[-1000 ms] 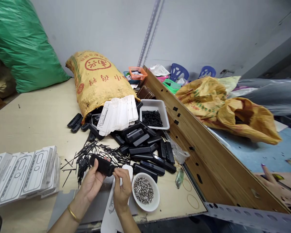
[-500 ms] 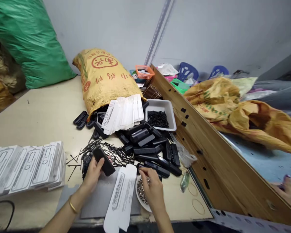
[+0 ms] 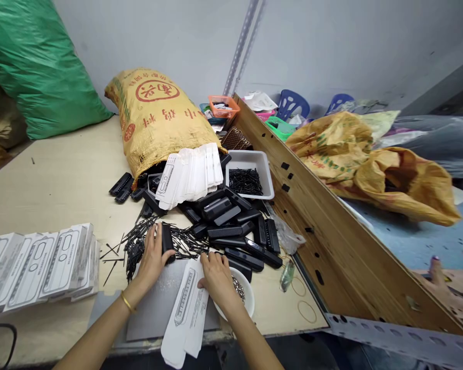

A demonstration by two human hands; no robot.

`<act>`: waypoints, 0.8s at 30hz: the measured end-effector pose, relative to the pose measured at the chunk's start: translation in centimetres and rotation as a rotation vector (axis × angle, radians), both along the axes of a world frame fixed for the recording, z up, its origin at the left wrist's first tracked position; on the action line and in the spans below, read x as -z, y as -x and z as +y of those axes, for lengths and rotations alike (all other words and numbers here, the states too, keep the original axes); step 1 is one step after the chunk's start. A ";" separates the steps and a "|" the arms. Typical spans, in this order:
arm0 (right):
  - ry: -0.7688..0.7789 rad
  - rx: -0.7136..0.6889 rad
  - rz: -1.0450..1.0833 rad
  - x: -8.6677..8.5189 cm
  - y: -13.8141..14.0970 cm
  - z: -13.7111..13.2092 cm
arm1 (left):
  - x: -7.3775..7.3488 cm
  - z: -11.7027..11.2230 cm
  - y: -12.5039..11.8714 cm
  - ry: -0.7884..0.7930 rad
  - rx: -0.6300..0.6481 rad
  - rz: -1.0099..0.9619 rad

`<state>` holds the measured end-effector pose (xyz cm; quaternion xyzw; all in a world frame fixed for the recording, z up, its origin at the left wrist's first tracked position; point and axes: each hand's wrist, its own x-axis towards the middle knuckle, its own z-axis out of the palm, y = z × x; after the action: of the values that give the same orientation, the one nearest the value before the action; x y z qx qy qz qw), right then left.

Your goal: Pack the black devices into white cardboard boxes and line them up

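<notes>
My left hand [image 3: 152, 254] grips a black plastic case [image 3: 166, 240] held upright above the grey mat's far edge, fingers along its left side and thumb across its lower end. Behind it lies a heap of thin black sticks [image 3: 136, 252]. My right hand [image 3: 218, 277] is closed at the upper right edge of a flattened white carton [image 3: 187, 308] with a printed outline; its thumb lies on the card and its fingertips curl down, partly hidden. Under my right wrist a white bowl [image 3: 248, 300] of small metal pieces is partly covered.
A pile of black cases [image 3: 231, 231] lies beyond my hands, below a yellow sack [image 3: 158, 123] and fanned white cartons [image 3: 189, 174]. A grey tray [image 3: 268, 180] holds black sticks. Packed boxes [image 3: 64, 264] stand left. A wooden board [image 3: 332, 231] borders the right; another person's hand [image 3: 438, 272] is beyond.
My left hand has turned palm down and moved slightly forward with the black case, which now stands more upright. My right hand has moved left from the bowl onto the carton's edge. The view has shifted slightly.
</notes>
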<state>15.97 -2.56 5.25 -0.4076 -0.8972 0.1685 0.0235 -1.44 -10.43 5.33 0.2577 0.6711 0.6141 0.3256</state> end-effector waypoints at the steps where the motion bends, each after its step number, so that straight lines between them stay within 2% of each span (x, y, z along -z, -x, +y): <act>1: 0.021 0.012 0.006 0.3 -0.1 0.4 | -0.2 -0.7 -0.7 -0.015 0.069 0.039; 4: 0.094 -0.017 0.033 0.8 -0.5 1.8 | -0.2 -2.8 -2.7 0.013 0.440 0.045; 5: 0.120 -0.038 0.051 0.6 -0.7 2.2 | -0.2 -3.3 -3.2 0.023 0.523 0.042; 6: 0.144 -0.060 0.071 0.3 -0.8 2.5 | -0.2 -3.6 -3.5 0.025 0.555 0.033; 8: 0.174 -0.095 0.116 -0.7 -0.9 3.1 | -0.5 -3.8 -3.6 0.020 0.506 -0.048; 9: 0.195 -0.104 0.166 -1.3 -0.9 3.3 | -0.9 -3.8 -3.6 0.031 0.497 -0.154; 11: 0.286 -0.123 0.341 -2.6 -0.6 3.6 | -1.9 -3.8 -3.6 0.069 0.568 -0.497; 14: 0.621 -0.166 0.715 -3.6 0.1 3.7 | -3.1 -4.3 -4.0 0.057 0.682 -0.968; 16: 0.837 -0.169 0.917 -3.4 0.7 3.5 | -3.5 -4.7 -4.4 -0.013 0.676 -1.068; 17: 0.891 -0.140 0.994 -3.1 1.0 3.2 | -3.6 -4.7 -4.6 -0.050 0.668 -1.081; 19: 0.858 -0.011 1.090 -2.5 1.5 2.5 | -3.7 -4.6 -4.7 -0.111 0.640 -1.088; 22: 0.677 0.227 1.133 -1.7 2.3 1.0 | -3.5 -4.1 -4.7 -0.143 0.585 -1.077; 24: 0.675 0.296 1.168 -1.5 2.6 0.1 | -3.3 -3.8 -4.7 -0.110 0.526 -1.036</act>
<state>13.36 -2.45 6.78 -0.3533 -0.5708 0.6257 0.3974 3.26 -14.21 8.67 0.0982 0.3050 0.5926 0.7391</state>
